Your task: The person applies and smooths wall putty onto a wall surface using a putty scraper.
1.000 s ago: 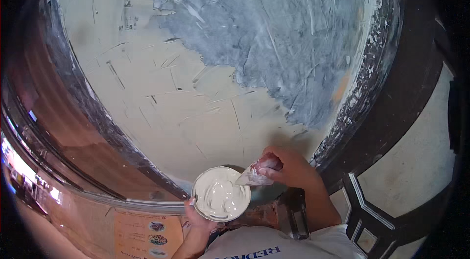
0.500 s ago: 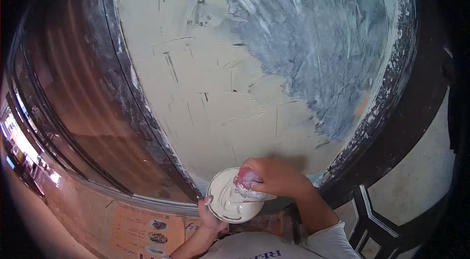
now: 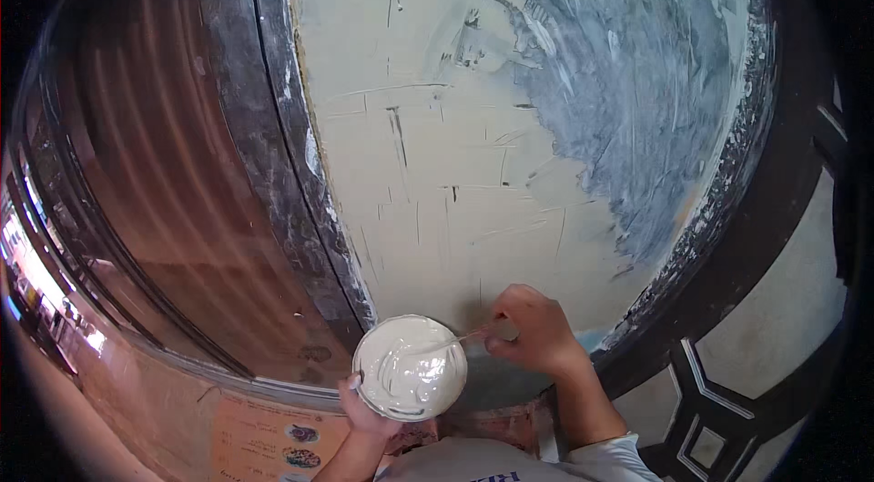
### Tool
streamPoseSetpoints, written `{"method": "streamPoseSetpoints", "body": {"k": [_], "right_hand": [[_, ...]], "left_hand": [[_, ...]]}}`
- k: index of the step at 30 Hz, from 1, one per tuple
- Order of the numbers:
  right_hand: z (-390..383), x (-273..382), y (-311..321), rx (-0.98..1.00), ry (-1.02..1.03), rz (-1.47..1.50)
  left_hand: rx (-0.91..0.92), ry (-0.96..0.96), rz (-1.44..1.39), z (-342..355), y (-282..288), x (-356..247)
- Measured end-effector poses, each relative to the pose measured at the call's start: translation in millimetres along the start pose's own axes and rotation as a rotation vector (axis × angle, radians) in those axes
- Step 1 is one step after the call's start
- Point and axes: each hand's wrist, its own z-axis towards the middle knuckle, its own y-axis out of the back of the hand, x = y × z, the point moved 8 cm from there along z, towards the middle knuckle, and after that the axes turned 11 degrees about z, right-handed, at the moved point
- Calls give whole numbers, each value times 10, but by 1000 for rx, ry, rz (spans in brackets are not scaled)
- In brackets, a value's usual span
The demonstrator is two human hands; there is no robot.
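My left hand (image 3: 366, 414) is closed around the lower left side of a round white bowl (image 3: 462, 382), the thumb up on its rim. Smooth cream-coloured paste (image 3: 391, 350) fills the bowl, with swirls and a shiny patch on top. Just right of the bowl, my right hand (image 3: 537, 336) grips a putty knife (image 3: 473, 334), seen almost edge-on. Its thin end reaches over the bowl's upper right rim to the paste; whether it dips in is hard to tell. The fingers hide most of its handle.
Ahead stands a wall panel (image 3: 410, 154), coated cream at left and patchy grey-blue (image 3: 637, 91) at right. Dark, paint-smeared frames (image 3: 282, 163) border it. Brown glazing (image 3: 155, 145) is at left, a dark panelled surface (image 3: 765, 355) at right. An orange printed sheet (image 3: 264, 441) is lower left.
My left hand and the bowl have shifted slightly left and down. My right hand has drawn right, off the bowl, turning the putty knife edge-on. The whole view has swung left.
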Motion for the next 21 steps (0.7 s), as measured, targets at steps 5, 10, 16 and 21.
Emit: {"method": "streamPoseSetpoints", "body": {"k": [5,10,16,21], "right_hand": [[-63,-93,-7,-137,-86,38],[-2,-66,98,-324,-65,101],[264,84,678,-741,-135,144],[558,190,730,-755,-133,147]], "left_hand": [[22,-41,-24,-24,51,-298],[83,-72,-35,1,46,-480],[66,-43,-3,17,154,-483],[26,-20,-17,16,304,-464]]}}
